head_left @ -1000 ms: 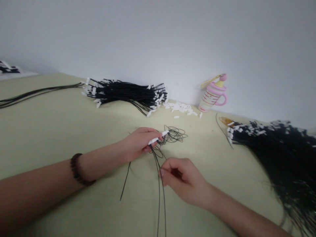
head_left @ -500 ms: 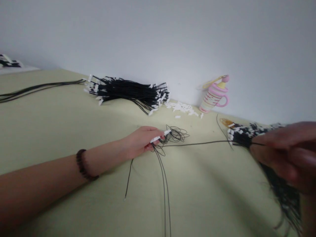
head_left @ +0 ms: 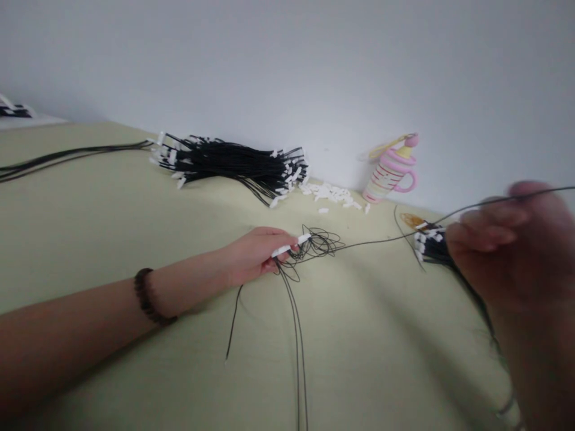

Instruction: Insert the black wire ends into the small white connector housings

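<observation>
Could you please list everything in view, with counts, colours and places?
wall: one, pale grey, behind
table: one, pale green, below
corded bundle: one, black with white ends, rear left
cord heap: one, black and white, right, partly hidden
loose cords: several, black, left
scattered pieces: many, white, rear centre
mug-shaped item: one, pink and cream, by wall
oval item: one, amber, right
thin cords: several, black, centre
held pieces: two, white, left hand
bracelet: one, dark, left wrist
hands: two, centre and right

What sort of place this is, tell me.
Probably a hand-assembly worktable: black cords with white end pieces lie bundled, loose white bits are scattered beside them, and the left hand grips more of such cords.
</observation>
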A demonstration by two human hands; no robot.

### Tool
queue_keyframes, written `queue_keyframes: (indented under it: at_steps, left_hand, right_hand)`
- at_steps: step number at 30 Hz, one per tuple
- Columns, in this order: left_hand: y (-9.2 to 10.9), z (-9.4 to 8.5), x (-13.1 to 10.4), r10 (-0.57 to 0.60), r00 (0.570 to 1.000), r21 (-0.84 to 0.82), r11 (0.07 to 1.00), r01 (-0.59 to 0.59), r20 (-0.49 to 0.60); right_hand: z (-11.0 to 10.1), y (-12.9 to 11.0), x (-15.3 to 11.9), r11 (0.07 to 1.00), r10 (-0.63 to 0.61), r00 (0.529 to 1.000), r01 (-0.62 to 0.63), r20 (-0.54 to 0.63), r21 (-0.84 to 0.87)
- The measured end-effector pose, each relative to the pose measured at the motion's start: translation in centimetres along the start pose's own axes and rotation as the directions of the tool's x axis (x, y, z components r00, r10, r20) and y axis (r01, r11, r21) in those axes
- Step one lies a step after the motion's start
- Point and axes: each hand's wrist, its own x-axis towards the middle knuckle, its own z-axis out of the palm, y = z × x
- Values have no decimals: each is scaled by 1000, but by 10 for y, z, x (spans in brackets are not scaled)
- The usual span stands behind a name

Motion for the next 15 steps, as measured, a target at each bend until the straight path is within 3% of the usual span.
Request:
queue_keyframes:
  at_steps: [2, 6, 9, 12, 15]
  left_hand:
    - [-3, 0, 1, -10, 1000, -52, 999, 11, 30]
    - [-9, 0, 3, 9, 999, -43, 999, -7, 48]
    - [-11, 0, 5, 25, 998, -7, 1000, -25, 66]
    - [-13, 0, 6, 43, 995, 26, 999, -46, 94]
    - [-13, 1, 6, 44, 993, 63, 997, -51, 108]
  right_hand:
    - [19, 14, -1, 994, 21, 999, -26, 50, 110]
    - [57, 46, -24, 962, 90, 980, -40, 177, -269]
    - [79, 59, -48, 927, 177, 915, -33, 361, -373]
    - [91, 64, -64, 923, 199, 859, -2, 472, -385]
    - [94, 68, -69, 930, 226, 847, -40, 481, -366]
